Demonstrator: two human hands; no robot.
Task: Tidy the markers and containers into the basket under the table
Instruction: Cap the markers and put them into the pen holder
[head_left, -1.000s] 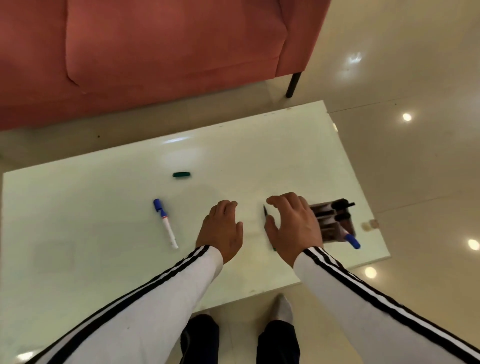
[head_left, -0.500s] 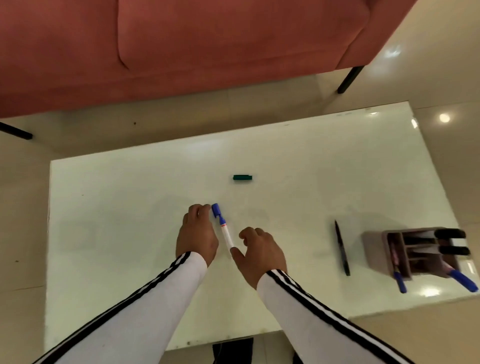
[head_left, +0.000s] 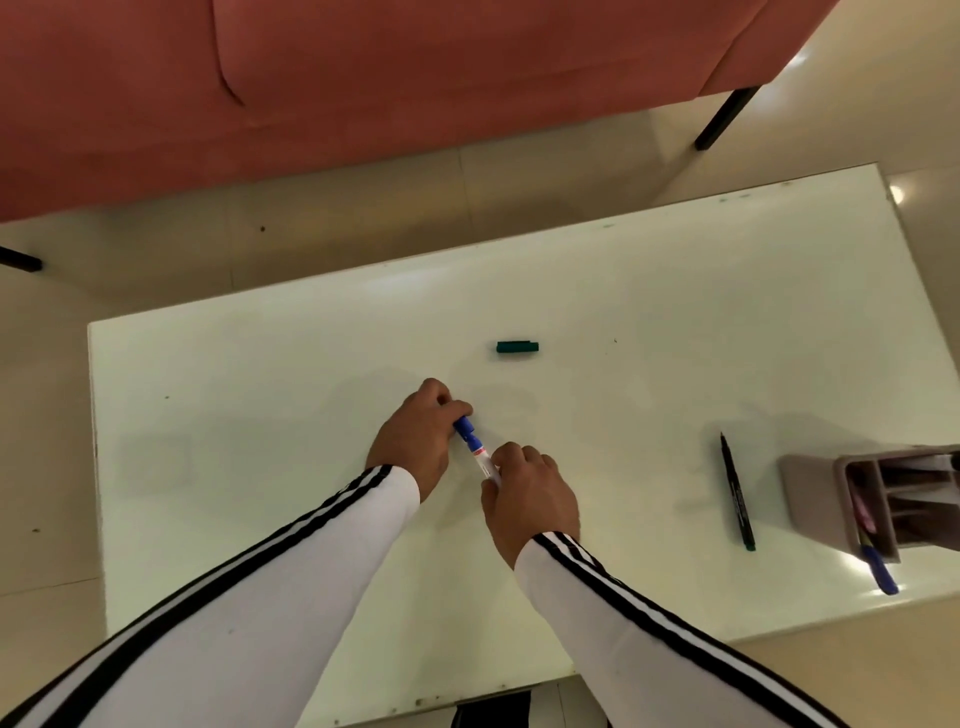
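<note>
Half a second ago both hands hovered beside the blue-capped marker (head_left: 475, 441); now the left hand (head_left: 415, 441) is closed on its cap and the right hand (head_left: 530, 499) pinches its white barrel, apparently lifting it. At one o'clock lies a green cap (head_left: 517, 346); at three o'clock, a black pen (head_left: 737, 493) and the tipped organizer (head_left: 810, 493). The basket is out of view.
</note>
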